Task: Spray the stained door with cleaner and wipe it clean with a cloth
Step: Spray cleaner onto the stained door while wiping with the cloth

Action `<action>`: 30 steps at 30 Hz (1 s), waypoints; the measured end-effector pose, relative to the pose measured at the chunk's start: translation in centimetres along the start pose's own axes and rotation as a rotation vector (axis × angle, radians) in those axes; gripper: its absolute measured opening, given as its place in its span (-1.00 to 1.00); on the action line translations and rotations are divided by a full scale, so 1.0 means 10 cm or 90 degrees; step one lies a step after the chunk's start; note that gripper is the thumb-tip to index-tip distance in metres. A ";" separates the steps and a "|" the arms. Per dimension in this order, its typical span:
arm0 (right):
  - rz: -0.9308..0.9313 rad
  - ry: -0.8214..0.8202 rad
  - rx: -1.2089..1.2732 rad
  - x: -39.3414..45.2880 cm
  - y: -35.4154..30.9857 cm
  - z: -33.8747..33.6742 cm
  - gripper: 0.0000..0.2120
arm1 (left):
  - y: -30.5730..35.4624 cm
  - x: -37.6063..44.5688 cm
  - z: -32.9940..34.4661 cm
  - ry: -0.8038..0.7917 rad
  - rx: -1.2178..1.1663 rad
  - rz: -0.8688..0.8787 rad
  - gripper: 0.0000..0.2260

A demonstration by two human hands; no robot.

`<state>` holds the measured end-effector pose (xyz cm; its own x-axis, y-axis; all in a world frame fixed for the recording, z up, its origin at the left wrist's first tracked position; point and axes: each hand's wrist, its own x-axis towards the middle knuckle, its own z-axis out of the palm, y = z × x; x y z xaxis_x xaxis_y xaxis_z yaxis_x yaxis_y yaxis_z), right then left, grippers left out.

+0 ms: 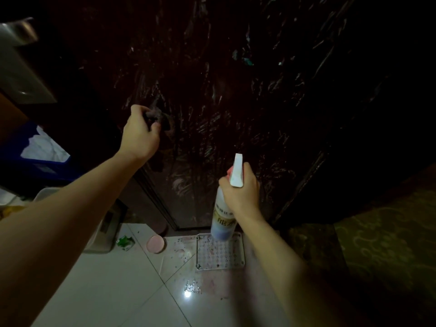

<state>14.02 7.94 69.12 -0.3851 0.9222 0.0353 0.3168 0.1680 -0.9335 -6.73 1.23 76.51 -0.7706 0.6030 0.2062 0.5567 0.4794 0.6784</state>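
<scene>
Door: the dark door [236, 95] fills the upper view, covered with pale smears and streaks; a few small light scraps cling high up
Left hand: the left hand [140, 135] is closed in a fist around a dark cloth [157, 119], bunched and pressed against the door's lower left part
Right hand: the right hand [240, 192] is wrapped round the neck of a spray bottle [224, 215], white nozzle pointing up toward the door, bottle hanging above the floor
Floor: pale tiled floor [113, 291] below, with a speckled clear mat [220, 252] at the door's foot and a small pink round lid [155, 244] beside it
Step in hand: judged to be wiping, the cloth rubbing a smeared patch while the bottle waits
Progress: many streaks remain, so the job looks far from done
Next move: likely needs the nozzle aimed at the streaked middle area and triggered, then the cloth carried across to the wet patch with firm pressure
</scene>
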 end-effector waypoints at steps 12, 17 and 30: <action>-0.142 -0.070 -0.004 0.10 -0.63 0.09 -0.79 | 0.30 -0.03 -0.15 -0.032 0.035 0.031 -0.74; -0.198 -0.178 0.044 0.02 -0.95 0.16 -0.81 | 0.45 0.02 -0.31 -0.007 0.027 0.067 -0.80; -0.265 -0.112 0.065 0.08 -1.73 0.07 -0.81 | 0.85 0.15 -0.91 0.027 -0.045 0.075 -0.91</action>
<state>7.62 5.56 85.07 -0.6060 0.7083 0.3620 0.0199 0.4685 -0.8832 -5.98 0.38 89.02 -0.7141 0.6247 0.3158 0.6219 0.3592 0.6958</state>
